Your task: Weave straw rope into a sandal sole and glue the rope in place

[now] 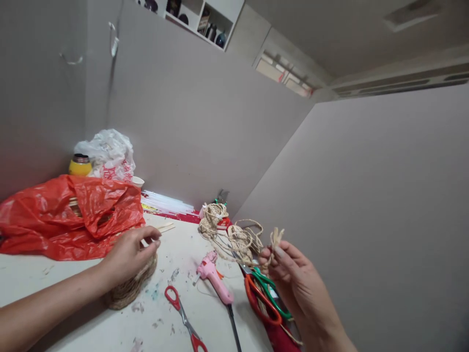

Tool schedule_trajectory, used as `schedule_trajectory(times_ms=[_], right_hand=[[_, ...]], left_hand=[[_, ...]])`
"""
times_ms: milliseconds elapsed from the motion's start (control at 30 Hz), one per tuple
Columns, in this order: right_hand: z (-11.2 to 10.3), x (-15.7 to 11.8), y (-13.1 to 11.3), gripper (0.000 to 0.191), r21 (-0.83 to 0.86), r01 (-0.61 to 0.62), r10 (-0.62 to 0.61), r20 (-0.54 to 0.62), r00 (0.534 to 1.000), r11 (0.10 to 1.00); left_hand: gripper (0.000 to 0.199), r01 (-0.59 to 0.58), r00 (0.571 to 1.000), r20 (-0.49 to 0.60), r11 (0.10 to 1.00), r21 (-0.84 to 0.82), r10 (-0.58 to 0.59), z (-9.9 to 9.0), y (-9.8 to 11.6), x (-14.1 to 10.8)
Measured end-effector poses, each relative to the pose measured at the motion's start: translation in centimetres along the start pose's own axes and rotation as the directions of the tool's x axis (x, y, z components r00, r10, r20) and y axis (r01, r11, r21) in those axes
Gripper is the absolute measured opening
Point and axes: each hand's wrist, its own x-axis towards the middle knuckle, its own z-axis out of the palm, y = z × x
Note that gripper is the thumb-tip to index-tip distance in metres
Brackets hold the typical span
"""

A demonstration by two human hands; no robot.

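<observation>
My left hand rests above a coiled piece of brown twine, its fingers loosely curled and a gap showing between thumb and forefinger. I see nothing held in it. At the right, my right hand is raised and pinches a frayed twine end between thumb and fingers. Behind that hand lies a loose heap of pale twine, with another bundle of twine to its left. A pink hot glue gun lies between my hands, and small red-handled scissors lie in front of it.
Large orange-handled scissors and green-handled scissors lie under my right hand. A red plastic bag covers the table's left. Behind are a yellow jar, a white plastic bag and glue sticks. Grey walls enclose the table.
</observation>
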Motion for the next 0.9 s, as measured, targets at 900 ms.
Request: schedule_trajectory(times_ms=[900], right_hand=[[8.1, -5.2, 2.6, 0.056, -0.333, 0.872, -0.552, 0.677, 0.487, 0.359]], left_hand=[[0.030, 0.419, 0.794, 0.598, 0.813, -0.404, -0.112, 0.3, 4.1, -2.2]])
